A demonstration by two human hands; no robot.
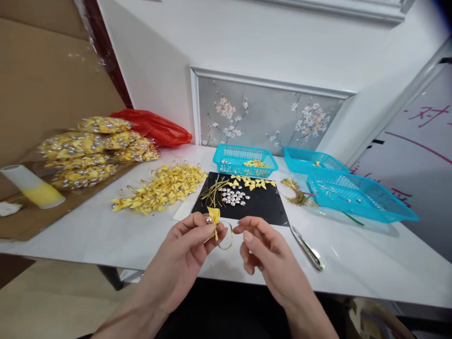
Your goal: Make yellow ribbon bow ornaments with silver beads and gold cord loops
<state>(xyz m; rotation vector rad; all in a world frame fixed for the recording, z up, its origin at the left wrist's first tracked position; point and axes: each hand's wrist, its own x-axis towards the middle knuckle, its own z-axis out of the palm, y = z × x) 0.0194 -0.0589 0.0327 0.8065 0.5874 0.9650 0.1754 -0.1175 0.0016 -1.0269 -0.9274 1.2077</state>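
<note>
White tabletop (92, 235): blue basket (243, 172) holds yellow pieces (257, 164), left fingers (205, 234) a bow (213, 215).

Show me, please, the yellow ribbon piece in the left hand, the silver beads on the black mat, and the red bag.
Yellow ribbon piece (213, 214): head view, on its upper yellow fabric.
Silver beads (233, 197): head view, middle of the cluster.
Red bag (152, 126): head view, on its crumpled side.

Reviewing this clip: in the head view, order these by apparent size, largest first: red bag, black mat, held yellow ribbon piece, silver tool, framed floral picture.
1. Framed floral picture
2. Black mat
3. Red bag
4. Silver tool
5. Yellow ribbon piece
</note>
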